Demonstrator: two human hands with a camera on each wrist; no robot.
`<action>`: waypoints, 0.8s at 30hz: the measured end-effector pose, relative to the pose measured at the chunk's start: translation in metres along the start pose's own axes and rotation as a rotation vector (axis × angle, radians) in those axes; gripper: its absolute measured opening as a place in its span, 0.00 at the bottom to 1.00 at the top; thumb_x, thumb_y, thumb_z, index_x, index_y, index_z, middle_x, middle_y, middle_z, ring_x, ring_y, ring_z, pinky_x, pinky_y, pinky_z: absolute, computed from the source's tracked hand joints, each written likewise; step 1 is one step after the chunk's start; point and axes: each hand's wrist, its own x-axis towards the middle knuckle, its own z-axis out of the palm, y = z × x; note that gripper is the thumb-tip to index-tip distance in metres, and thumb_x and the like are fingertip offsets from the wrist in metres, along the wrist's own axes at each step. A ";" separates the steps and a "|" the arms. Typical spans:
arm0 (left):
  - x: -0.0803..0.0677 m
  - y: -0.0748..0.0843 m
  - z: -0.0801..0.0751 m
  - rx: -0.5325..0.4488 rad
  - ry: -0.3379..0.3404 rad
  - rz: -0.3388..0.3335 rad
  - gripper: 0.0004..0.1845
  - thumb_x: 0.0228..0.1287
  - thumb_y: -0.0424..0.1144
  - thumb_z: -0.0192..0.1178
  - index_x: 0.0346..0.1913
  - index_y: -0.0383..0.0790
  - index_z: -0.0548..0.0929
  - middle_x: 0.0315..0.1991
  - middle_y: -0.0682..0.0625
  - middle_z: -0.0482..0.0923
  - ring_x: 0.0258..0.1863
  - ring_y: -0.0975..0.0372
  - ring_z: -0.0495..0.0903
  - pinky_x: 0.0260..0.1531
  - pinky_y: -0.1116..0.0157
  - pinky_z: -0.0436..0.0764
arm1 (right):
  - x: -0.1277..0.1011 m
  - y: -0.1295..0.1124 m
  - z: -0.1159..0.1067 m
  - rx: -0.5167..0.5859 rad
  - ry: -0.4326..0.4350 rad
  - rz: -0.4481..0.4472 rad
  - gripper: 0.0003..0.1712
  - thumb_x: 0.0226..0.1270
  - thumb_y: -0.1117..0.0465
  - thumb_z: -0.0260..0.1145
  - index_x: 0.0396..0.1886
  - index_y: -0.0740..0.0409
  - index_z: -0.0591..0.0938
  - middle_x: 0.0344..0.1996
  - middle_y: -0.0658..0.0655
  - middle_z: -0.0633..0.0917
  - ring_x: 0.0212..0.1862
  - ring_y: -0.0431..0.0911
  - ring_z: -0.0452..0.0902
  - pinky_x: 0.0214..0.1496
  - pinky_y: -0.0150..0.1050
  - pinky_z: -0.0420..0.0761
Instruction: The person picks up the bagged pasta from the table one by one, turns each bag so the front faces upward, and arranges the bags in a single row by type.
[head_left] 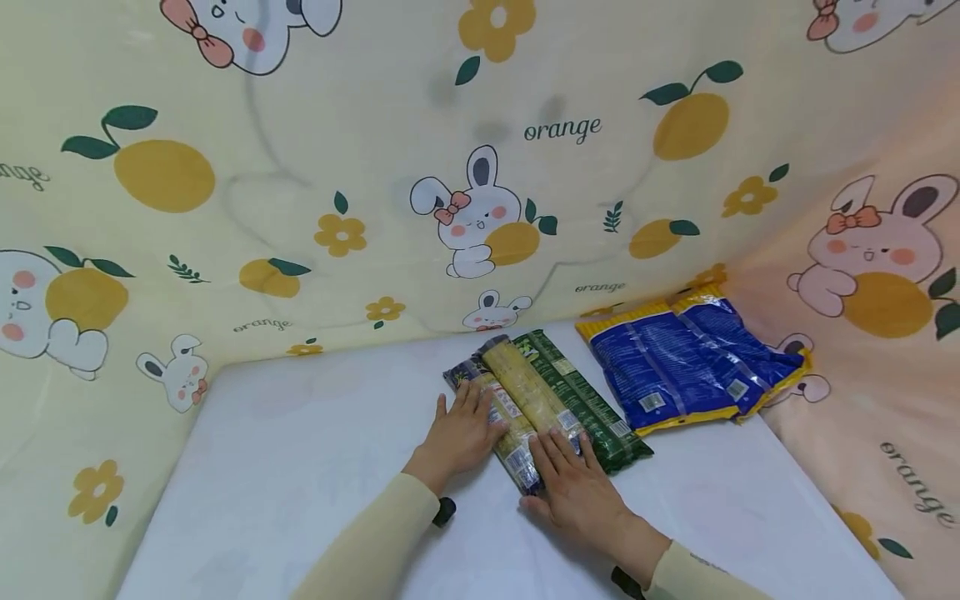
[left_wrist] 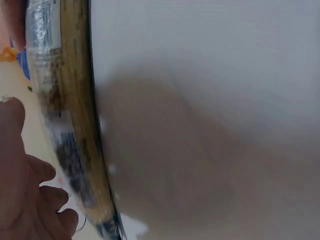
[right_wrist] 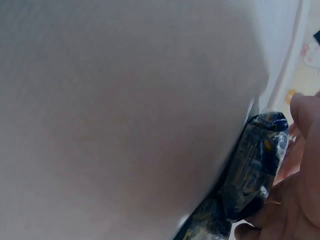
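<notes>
Three long packets lie side by side on the white table. The leftmost, a clear-and-dark packet of dried pasta sticks [head_left: 519, 454], sits under my left hand [head_left: 459, 429], whose spread fingers rest on its upper part. Next to it is a similar yellowish packet [head_left: 525, 379], then a dark green packet [head_left: 581, 400]. My right hand [head_left: 581, 492] touches the near ends of the two yellowish packets with extended fingers. In the left wrist view, the pasta packet [left_wrist: 82, 130] runs beside my left fingers. The right wrist view shows a dark, crinkled packet end [right_wrist: 255, 165] by my right hand.
Two blue bags with yellow edges [head_left: 667, 367] lie overlapping at the table's back right corner. Behind the white table [head_left: 300, 467] hangs a cream cloth [head_left: 390, 125] printed with rabbits and oranges, and it also runs along both sides.
</notes>
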 end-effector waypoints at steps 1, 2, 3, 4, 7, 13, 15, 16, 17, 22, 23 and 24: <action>0.003 0.002 0.001 -0.005 -0.007 -0.003 0.40 0.84 0.64 0.37 0.85 0.41 0.55 0.86 0.40 0.48 0.86 0.46 0.46 0.78 0.35 0.53 | 0.000 -0.003 0.001 0.003 -0.009 0.002 0.47 0.78 0.35 0.60 0.81 0.64 0.66 0.79 0.66 0.68 0.81 0.61 0.61 0.80 0.68 0.56; 0.005 0.004 0.002 -0.005 -0.013 -0.009 0.40 0.84 0.64 0.37 0.85 0.40 0.54 0.86 0.40 0.48 0.86 0.47 0.46 0.79 0.36 0.53 | 0.000 -0.005 0.002 0.002 -0.013 0.000 0.47 0.78 0.36 0.60 0.81 0.64 0.66 0.79 0.65 0.68 0.81 0.60 0.61 0.80 0.67 0.56; 0.007 0.005 0.003 -0.006 -0.019 -0.011 0.41 0.84 0.64 0.37 0.85 0.39 0.54 0.86 0.40 0.48 0.86 0.47 0.46 0.79 0.36 0.53 | 0.000 -0.008 0.003 0.003 -0.015 -0.006 0.46 0.79 0.36 0.60 0.81 0.65 0.66 0.79 0.65 0.68 0.81 0.60 0.62 0.80 0.67 0.57; 0.009 0.005 0.003 -0.011 -0.021 -0.012 0.41 0.84 0.64 0.37 0.85 0.38 0.54 0.86 0.39 0.48 0.86 0.46 0.46 0.79 0.36 0.53 | 0.000 -0.011 0.004 0.002 -0.013 -0.014 0.46 0.79 0.37 0.60 0.80 0.65 0.66 0.79 0.66 0.69 0.81 0.59 0.62 0.80 0.66 0.58; 0.013 0.004 0.008 0.001 -0.032 -0.012 0.43 0.84 0.65 0.37 0.85 0.37 0.52 0.86 0.40 0.47 0.86 0.47 0.45 0.79 0.37 0.52 | -0.001 -0.021 0.005 -0.021 0.013 -0.041 0.45 0.78 0.38 0.61 0.79 0.67 0.68 0.77 0.66 0.71 0.80 0.59 0.65 0.78 0.65 0.63; 0.010 -0.005 0.009 0.045 -0.074 -0.001 0.44 0.82 0.68 0.33 0.87 0.42 0.47 0.87 0.45 0.43 0.87 0.50 0.41 0.81 0.39 0.50 | 0.001 -0.039 0.000 -0.050 0.066 -0.064 0.42 0.77 0.40 0.63 0.74 0.69 0.73 0.72 0.68 0.77 0.76 0.60 0.71 0.74 0.65 0.69; 0.007 -0.009 0.008 0.042 -0.084 0.013 0.44 0.83 0.68 0.33 0.86 0.42 0.48 0.87 0.45 0.43 0.87 0.51 0.41 0.81 0.40 0.52 | 0.002 -0.042 -0.003 -0.046 0.081 -0.073 0.39 0.78 0.41 0.63 0.72 0.68 0.76 0.69 0.67 0.80 0.74 0.59 0.74 0.73 0.65 0.70; 0.005 -0.010 0.007 0.035 -0.091 0.019 0.44 0.83 0.68 0.34 0.86 0.41 0.48 0.87 0.45 0.43 0.87 0.51 0.41 0.81 0.40 0.52 | 0.003 -0.044 -0.004 -0.049 0.088 -0.075 0.37 0.78 0.41 0.62 0.71 0.67 0.78 0.68 0.66 0.81 0.73 0.58 0.75 0.72 0.65 0.71; 0.003 -0.012 0.005 0.029 -0.095 0.025 0.43 0.83 0.67 0.35 0.86 0.41 0.49 0.87 0.45 0.43 0.87 0.51 0.41 0.81 0.41 0.53 | 0.004 -0.045 -0.005 -0.052 0.098 -0.078 0.35 0.79 0.42 0.62 0.70 0.65 0.79 0.67 0.65 0.82 0.71 0.57 0.77 0.72 0.65 0.71; -0.009 -0.023 0.005 0.034 -0.116 0.026 0.43 0.83 0.67 0.34 0.86 0.43 0.48 0.88 0.48 0.42 0.87 0.54 0.40 0.81 0.42 0.53 | 0.010 -0.047 -0.004 -0.053 0.106 -0.078 0.35 0.79 0.40 0.61 0.72 0.60 0.79 0.69 0.61 0.81 0.72 0.56 0.76 0.72 0.66 0.71; -0.011 -0.025 0.006 0.033 -0.114 0.028 0.42 0.83 0.67 0.34 0.86 0.43 0.48 0.88 0.48 0.42 0.87 0.54 0.41 0.81 0.42 0.52 | 0.011 -0.047 -0.003 -0.047 0.090 -0.072 0.37 0.79 0.39 0.61 0.73 0.60 0.77 0.71 0.61 0.80 0.74 0.56 0.74 0.73 0.66 0.70; -0.014 -0.027 0.006 0.032 -0.112 0.030 0.42 0.83 0.67 0.34 0.86 0.43 0.48 0.88 0.49 0.42 0.87 0.54 0.41 0.81 0.41 0.52 | 0.011 -0.047 -0.002 -0.039 0.066 -0.063 0.38 0.79 0.38 0.60 0.75 0.60 0.75 0.73 0.61 0.77 0.76 0.57 0.71 0.74 0.66 0.69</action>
